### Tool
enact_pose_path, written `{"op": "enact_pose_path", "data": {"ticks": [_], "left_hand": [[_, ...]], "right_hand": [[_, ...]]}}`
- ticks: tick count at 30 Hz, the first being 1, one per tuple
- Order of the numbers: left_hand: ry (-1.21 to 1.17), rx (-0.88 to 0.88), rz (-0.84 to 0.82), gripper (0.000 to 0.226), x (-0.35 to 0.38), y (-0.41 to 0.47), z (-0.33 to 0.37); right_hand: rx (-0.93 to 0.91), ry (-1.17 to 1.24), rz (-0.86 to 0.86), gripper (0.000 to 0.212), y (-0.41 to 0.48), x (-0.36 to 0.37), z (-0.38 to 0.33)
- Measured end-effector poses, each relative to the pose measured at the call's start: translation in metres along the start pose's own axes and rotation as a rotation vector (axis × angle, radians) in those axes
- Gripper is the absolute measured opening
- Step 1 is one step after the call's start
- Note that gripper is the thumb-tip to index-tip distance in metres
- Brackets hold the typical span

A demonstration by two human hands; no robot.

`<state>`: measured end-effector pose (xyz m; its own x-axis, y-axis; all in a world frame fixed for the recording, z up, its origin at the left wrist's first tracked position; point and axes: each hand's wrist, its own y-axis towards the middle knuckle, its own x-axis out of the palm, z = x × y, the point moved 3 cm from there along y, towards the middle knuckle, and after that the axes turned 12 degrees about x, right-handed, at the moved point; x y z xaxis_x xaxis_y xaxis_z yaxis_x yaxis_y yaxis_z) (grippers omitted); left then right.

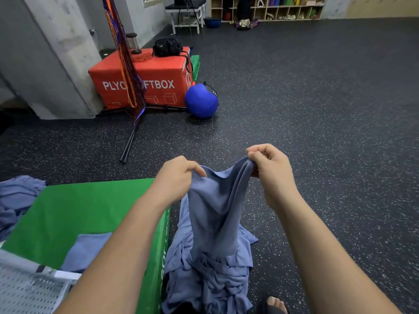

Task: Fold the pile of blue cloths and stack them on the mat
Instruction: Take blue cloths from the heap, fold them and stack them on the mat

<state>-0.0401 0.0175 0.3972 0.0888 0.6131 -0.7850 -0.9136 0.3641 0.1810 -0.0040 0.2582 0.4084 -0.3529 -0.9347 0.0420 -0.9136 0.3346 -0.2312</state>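
Closest to us, at the bottom edge, we see our toes [275, 302] on the dark speckled floor [317, 109], and a white tray full of little holes [29, 288] in the near left corner. Our two bare arms reach forward from there.

Our left hand [175, 177] and our right hand [269, 164] are both up in the air, each pinched tight on the top edge of one blue cloth [215, 211]. The hands are a little apart, and the cloth sags between them. It hangs down and touches the pile of blue cloths [208, 275], which lies crumpled on the floor between our arms, just to the right of the green mat [74, 207].

The green mat is thick and sits on the floor to our left. One blue cloth lies flat [87, 250] on its near part, partly hidden by our left arm. More bunched-up blue cloths [15, 200] sit at the mat's far left edge.

Farther away on the left we see a red box with white letters [158, 80]. A black bag [167, 46] rests on top of it, and a blue ball [201, 100] sits on the floor just to its right. An orange and blue net on a black stand [127, 71] hangs in front of the box. Far off by the wall are wooden cubby shelves [267, 7] and a white bench [186, 12].
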Motion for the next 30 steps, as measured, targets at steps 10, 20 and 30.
{"op": "enact_pose_path", "data": {"ticks": [10, 20, 30], "left_hand": [[-0.013, -0.154, -0.081, 0.072, 0.006, -0.005, 0.000], [-0.293, -0.101, 0.263, 0.020, 0.003, -0.007, 0.020], [-0.426, 0.038, 0.285, 0.021, 0.004, -0.011, 0.040]], "right_hand": [[0.002, 0.002, 0.052, 0.022, 0.005, -0.008, 0.000], [0.022, -0.027, -0.099, 0.010, -0.003, 0.005, 0.002], [0.043, -0.059, -0.377, 0.021, -0.024, 0.032, 0.006]]}}
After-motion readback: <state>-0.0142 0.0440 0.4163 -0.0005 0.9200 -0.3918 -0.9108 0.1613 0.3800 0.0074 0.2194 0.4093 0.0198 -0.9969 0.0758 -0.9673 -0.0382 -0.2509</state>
